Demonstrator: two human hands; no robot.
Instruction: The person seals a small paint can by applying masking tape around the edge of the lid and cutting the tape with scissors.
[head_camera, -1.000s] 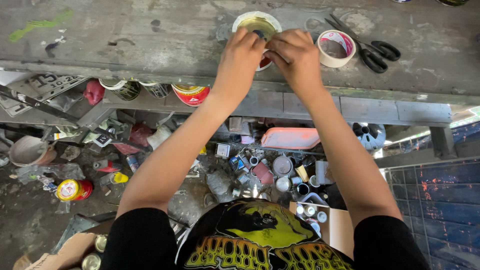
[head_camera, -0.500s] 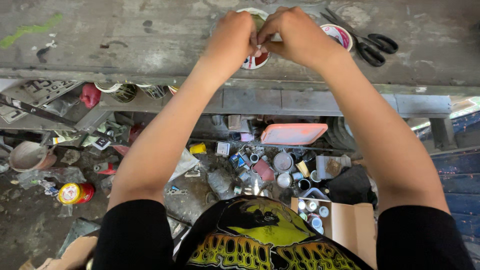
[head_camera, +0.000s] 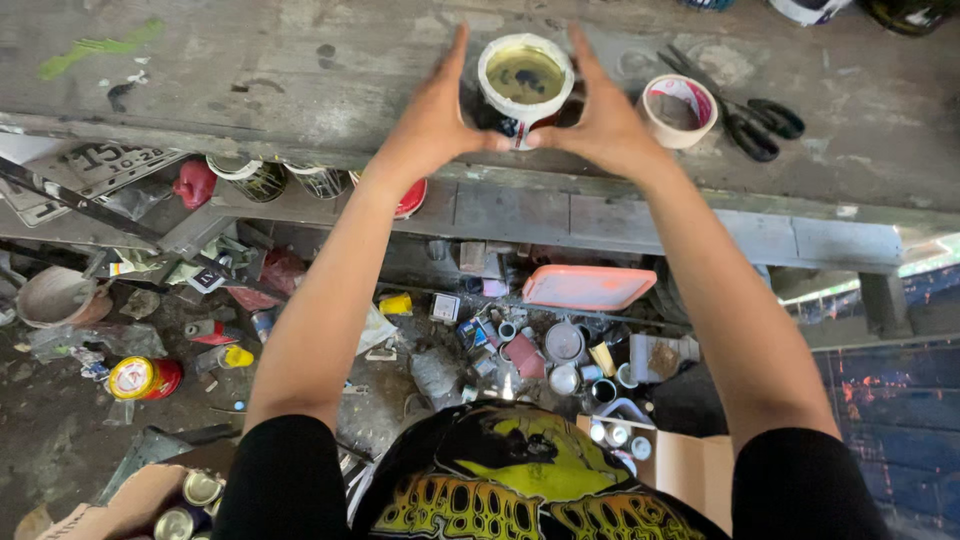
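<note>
An open round can (head_camera: 524, 82) with a white rim and yellowish-brown liquid inside stands on the grey concrete ledge (head_camera: 300, 90). My left hand (head_camera: 435, 115) cups its left side, thumb against the can and fingers stretched up. On the other side my right hand (head_camera: 600, 115) mirrors it, thumb touching the can's lower wall. Both arms reach forward from my black sleeves.
A roll of tape (head_camera: 677, 108) and black scissors (head_camera: 745, 122) lie on the ledge to the right. Below the ledge, the floor holds clutter: a pink tray (head_camera: 588, 287), small tins, a red-yellow can (head_camera: 143, 378), a cardboard box (head_camera: 690, 465).
My hands were bunched together over the top of the can, hiding it. Now they have spread to its sides and its open top shows.
</note>
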